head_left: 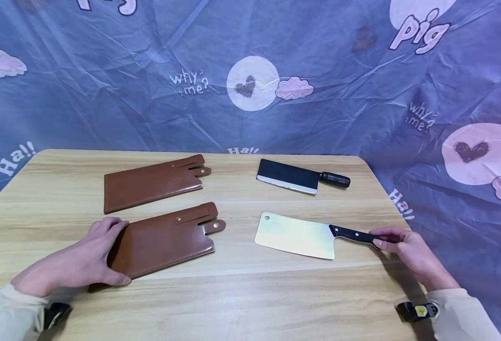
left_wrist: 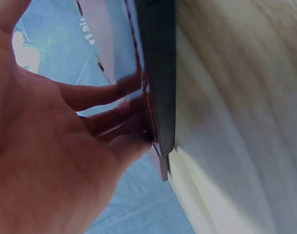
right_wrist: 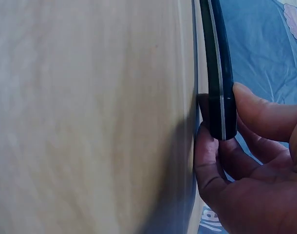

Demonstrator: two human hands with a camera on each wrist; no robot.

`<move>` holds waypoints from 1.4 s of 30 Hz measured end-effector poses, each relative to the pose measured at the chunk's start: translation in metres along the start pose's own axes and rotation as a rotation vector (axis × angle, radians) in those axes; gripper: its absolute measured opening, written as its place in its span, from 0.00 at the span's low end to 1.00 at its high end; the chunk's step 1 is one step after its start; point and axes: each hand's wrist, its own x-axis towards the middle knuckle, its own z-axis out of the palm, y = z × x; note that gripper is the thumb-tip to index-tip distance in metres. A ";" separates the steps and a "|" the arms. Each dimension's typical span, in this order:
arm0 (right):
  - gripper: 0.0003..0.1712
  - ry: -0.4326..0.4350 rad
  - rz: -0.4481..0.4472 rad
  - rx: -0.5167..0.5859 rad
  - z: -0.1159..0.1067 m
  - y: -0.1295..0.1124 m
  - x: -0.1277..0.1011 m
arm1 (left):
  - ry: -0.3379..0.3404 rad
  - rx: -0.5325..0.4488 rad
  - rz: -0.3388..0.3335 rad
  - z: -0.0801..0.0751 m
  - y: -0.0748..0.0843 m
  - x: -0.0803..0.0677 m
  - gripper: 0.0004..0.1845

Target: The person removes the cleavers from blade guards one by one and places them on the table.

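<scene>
Lower left of the head view: your left hand (head_left: 80, 260) grips the near end of the front brown sheath (head_left: 165, 239), fingers curled round its edge — it lies flat on the desk (head_left: 242, 303). A second sheath (head_left: 152, 182) sits behind it. Centre right: the bright cleaver (head_left: 297, 235) lies flat — your right hand (head_left: 412, 251) pinches its black handle (head_left: 354, 234). A dark cleaver (head_left: 297, 177) lies behind, upper right.

Soft, even light; the head view bows at its edges (both wrist views blur up close).
</scene>
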 end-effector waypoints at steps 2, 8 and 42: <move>0.17 -0.006 -0.005 -0.020 0.001 -0.001 0.000 | -0.007 0.002 -0.004 0.000 0.000 0.000 0.67; 0.18 -0.039 -0.012 -0.074 0.001 -0.002 0.000 | -0.031 -0.001 -0.018 -0.002 0.001 0.000 0.67; 0.19 -0.098 0.040 -0.069 0.001 -0.003 0.000 | -0.045 -0.014 -0.017 0.000 0.000 -0.002 0.67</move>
